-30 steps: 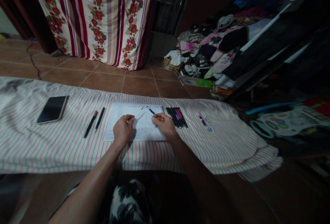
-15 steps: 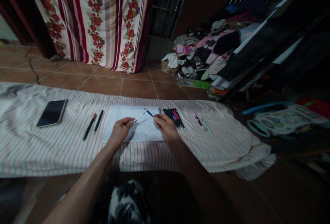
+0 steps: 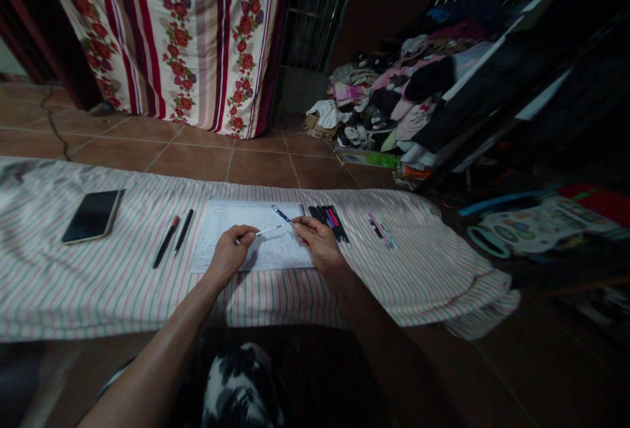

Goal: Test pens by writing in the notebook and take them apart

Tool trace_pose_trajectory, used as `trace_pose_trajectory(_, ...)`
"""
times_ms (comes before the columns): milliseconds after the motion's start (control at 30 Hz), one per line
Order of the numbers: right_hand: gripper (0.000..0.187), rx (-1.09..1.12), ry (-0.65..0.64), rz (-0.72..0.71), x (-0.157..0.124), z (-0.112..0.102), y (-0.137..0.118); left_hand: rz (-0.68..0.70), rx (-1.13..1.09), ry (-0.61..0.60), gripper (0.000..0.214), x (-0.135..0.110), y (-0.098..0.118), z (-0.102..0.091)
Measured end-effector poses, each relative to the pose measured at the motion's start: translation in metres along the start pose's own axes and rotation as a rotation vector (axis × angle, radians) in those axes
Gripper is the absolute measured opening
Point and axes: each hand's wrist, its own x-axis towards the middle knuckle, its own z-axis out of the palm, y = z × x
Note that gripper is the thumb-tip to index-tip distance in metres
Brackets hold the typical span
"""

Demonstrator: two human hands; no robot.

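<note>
My left hand (image 3: pixel 230 251) is closed in a pinch on a thin white pen refill (image 3: pixel 268 229) that points right. My right hand (image 3: pixel 317 241) is closed on a blue pen barrel (image 3: pixel 281 213) angled up to the left. The refill's tip lies close to my right fingers. Both hands rest over a spiral notebook (image 3: pixel 231 218) lying on a striped cloth (image 3: pixel 98 277).
Two dark pens (image 3: pixel 172 237) lie left of the notebook, and a phone (image 3: pixel 92 216) lies farther left. A row of several pens (image 3: pixel 329 216) sits right of the notebook, with a pink item (image 3: pixel 378 228) beyond. Clothes are piled (image 3: pixel 394 100) at the back right; a floral curtain (image 3: pixel 197 34) hangs behind.
The refill has dropped from a raised angle to nearly level, its tip now nearer my right fingers. The view has shifted slightly.
</note>
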Motion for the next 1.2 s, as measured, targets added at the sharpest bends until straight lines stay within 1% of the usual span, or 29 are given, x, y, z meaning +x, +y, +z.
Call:
trace_pose_trajectory(200, 0.020, 0.020, -0.056, 0.019, -0.0035, 0.0030, -0.0023, 0.011, 0.033, -0.005, 0.022, 0.0009, -0.0038, 0.0013)
trace_pose_trajectory(600, 0.022, 0.031, -0.035, 0.044, -0.0042, 0.0053, -0.0068, 0.067, 0.110, 0.025, 0.020, 0.0003, -0.0026, 0.0015)
trace_pose_trajectory(767, 0.023, 0.035, -0.027, 0.037, -0.0030, 0.0060, -0.0049, 0.087, 0.146, 0.012, 0.020, -0.0004, -0.0026, 0.0031)
trace_pose_trajectory(1000, 0.023, 0.001, -0.020, 0.019, -0.0020, 0.0035, -0.0023, 0.071, 0.119, 0.019, 0.019, -0.0014, 0.0026, 0.0030)
trace_pose_trajectory(1200, 0.025, -0.015, -0.025, 0.022, -0.0014, 0.0027, -0.0008, 0.078, 0.101, 0.022, 0.018, -0.0011, 0.0008, 0.0034)
